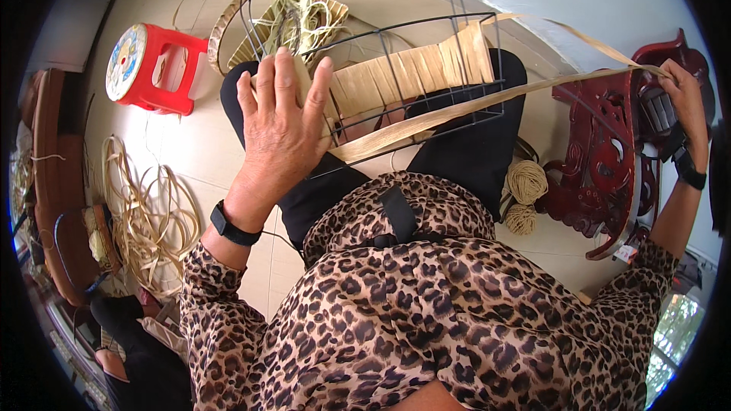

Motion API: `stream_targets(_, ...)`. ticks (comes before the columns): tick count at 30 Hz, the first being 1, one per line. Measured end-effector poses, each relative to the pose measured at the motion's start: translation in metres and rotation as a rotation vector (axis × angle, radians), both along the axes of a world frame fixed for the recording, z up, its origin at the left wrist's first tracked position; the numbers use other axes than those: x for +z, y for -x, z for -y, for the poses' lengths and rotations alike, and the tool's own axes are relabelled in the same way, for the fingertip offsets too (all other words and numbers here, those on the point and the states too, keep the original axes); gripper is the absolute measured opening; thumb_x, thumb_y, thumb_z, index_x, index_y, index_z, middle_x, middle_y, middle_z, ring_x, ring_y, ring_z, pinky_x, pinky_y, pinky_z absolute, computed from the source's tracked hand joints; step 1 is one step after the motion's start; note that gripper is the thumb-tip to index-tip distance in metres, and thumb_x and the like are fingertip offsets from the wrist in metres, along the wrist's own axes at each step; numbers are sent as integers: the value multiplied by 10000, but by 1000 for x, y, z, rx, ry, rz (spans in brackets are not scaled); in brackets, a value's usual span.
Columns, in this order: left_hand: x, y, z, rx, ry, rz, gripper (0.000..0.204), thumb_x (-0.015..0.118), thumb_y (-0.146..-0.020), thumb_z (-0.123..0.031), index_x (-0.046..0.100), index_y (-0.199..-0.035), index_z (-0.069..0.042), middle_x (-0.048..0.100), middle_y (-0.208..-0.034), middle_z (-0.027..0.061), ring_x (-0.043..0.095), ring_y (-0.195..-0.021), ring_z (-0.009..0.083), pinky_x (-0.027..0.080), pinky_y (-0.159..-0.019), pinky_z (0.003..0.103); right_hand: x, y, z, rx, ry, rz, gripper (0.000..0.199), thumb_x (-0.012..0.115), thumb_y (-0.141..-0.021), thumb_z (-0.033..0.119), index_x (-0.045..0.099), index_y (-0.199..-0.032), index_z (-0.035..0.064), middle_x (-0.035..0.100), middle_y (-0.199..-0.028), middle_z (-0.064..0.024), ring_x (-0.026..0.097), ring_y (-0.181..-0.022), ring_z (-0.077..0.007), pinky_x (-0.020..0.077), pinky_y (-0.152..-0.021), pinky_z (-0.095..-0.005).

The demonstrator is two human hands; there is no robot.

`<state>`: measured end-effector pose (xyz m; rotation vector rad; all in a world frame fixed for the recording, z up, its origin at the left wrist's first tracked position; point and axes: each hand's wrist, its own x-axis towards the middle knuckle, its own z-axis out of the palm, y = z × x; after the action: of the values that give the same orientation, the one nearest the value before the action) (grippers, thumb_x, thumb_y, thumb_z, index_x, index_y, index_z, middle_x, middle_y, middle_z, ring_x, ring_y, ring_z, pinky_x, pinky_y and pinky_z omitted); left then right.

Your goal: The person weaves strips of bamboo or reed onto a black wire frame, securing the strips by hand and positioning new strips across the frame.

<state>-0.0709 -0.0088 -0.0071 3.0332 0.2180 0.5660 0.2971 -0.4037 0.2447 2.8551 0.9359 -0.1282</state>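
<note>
A black wire basket frame (387, 39) rests across my thighs. Flat tan strips are wound in a band (415, 72) over part of it. My left hand (285, 110) lies with fingers spread on the frame's left end, over the tan winding, hiding part of it. Out to the far right, my right hand (684, 95) pinches a long tan strip (472, 109). That strip runs taut from beside my left hand across the front of the frame. A thinner, slacker length (582, 34) reaches from the frame's upper right corner toward my right hand.
At upper left, a red plastic stool (169, 76) lies tipped on the tiled floor. Beyond my left hand, a basket (326, 21) holds pale cord. Loose tan strips (148, 221) lie left, twine balls (525, 184) right, beside carved dark-red furniture (598, 156). Another person (137, 342) appears lower left.
</note>
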Motion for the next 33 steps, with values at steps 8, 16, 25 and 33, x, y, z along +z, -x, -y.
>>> stream_targets(8,-7,-4,-6,10,-27,10,927,747,-582,-164,336,-1412,-146,322,-1378,261,339,-1253,419,245,-1029,540,-14,70,-15,218,-2,0,156,564,-818,184,519,-798,36,466,-697,-42,452,-669,-137,369,-605,-298)
stream_targets(16,-23,-38,-11,1,-177,100,740,620,-717,-184,342,-1401,-125,389,-1265,278,412,-1140,403,321,-904,596,-11,164,-124,1017,59,-654,407,637,-761,477,643,-809,74,605,-802,-65,569,-755,-227,424,-669,-352)
stream_targets(25,-10,-41,9,7,-61,98,664,562,-797,-157,324,-1416,-123,391,-1263,300,427,-1135,432,331,-883,628,-104,105,-254,751,-193,-533,308,546,-879,262,618,-1001,-13,616,-925,-104,571,-812,-198,462,-738,-299)
stream_targets(33,2,-30,22,25,-52,102,656,559,-815,-168,320,-1426,-157,409,-1266,300,455,-1126,437,329,-890,625,-119,108,-332,828,380,-890,315,586,-873,242,638,-1026,-28,680,-905,-165,627,-818,-271,483,-751,-362)
